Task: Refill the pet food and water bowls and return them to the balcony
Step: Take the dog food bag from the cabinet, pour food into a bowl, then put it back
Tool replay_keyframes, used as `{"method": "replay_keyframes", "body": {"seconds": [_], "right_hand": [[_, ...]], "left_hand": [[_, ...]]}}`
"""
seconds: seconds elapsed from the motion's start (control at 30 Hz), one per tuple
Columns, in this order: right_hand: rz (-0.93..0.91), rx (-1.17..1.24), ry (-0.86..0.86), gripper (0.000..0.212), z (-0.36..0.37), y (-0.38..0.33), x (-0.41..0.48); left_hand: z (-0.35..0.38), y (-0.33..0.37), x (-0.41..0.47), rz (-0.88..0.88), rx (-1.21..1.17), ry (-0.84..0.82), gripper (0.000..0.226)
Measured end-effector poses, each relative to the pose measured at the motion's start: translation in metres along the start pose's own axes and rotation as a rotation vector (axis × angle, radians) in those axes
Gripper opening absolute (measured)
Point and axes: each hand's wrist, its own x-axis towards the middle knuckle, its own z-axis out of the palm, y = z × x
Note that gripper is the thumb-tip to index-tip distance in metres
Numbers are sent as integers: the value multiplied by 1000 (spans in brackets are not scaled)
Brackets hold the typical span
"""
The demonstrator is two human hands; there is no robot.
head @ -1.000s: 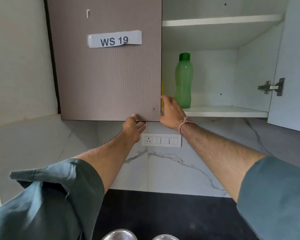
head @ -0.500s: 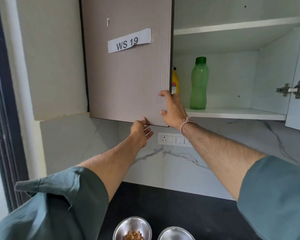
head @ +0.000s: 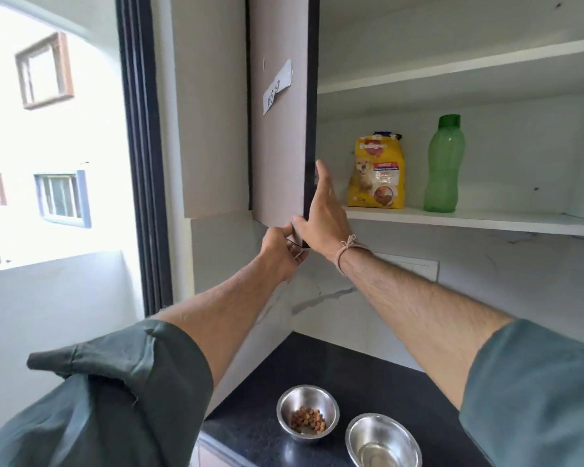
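Above the black counter with our two steel bowls, our left hand pinches the cabinet door; our right hand, open-fingered, could topple the dog-food bag.

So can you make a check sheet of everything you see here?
Surface: black countertop, two steel bowls on it.
Job's things: kibble bowl with a little kibble; water bowl with a little water; dog food bag and green bottle upright on the cupboard shelf.
Clutter: nothing seen.
Hands: left hand on the cupboard door bottom corner; right hand on its edge.
Cables: nothing seen.
Surroundings: window, wall switch plate.
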Motion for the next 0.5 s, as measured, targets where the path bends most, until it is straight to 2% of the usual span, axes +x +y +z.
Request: {"method": "replay_keyframes", "body": {"seconds": [0.13, 0.2, 0.3, 0.37, 0.5], "right_hand": [[75, 42, -170, 66, 21, -38, 0], [113, 70, -244, 61, 33, -57, 2], [106, 90, -328, 69, 56, -81, 5], [91, 85, -382, 82, 73, -94, 8], [66, 49, -409, 102, 113, -120, 14]], "left_hand": [[-32, 22, -24, 31, -78, -17, 22], [-50, 32, -26, 42, -109, 6, 26], [-78, 46, -25, 80, -147, 17, 30], [-100, 55, -23, 86, -172, 49, 31], [-147, 75, -15, 78, -209, -16, 65]]}}
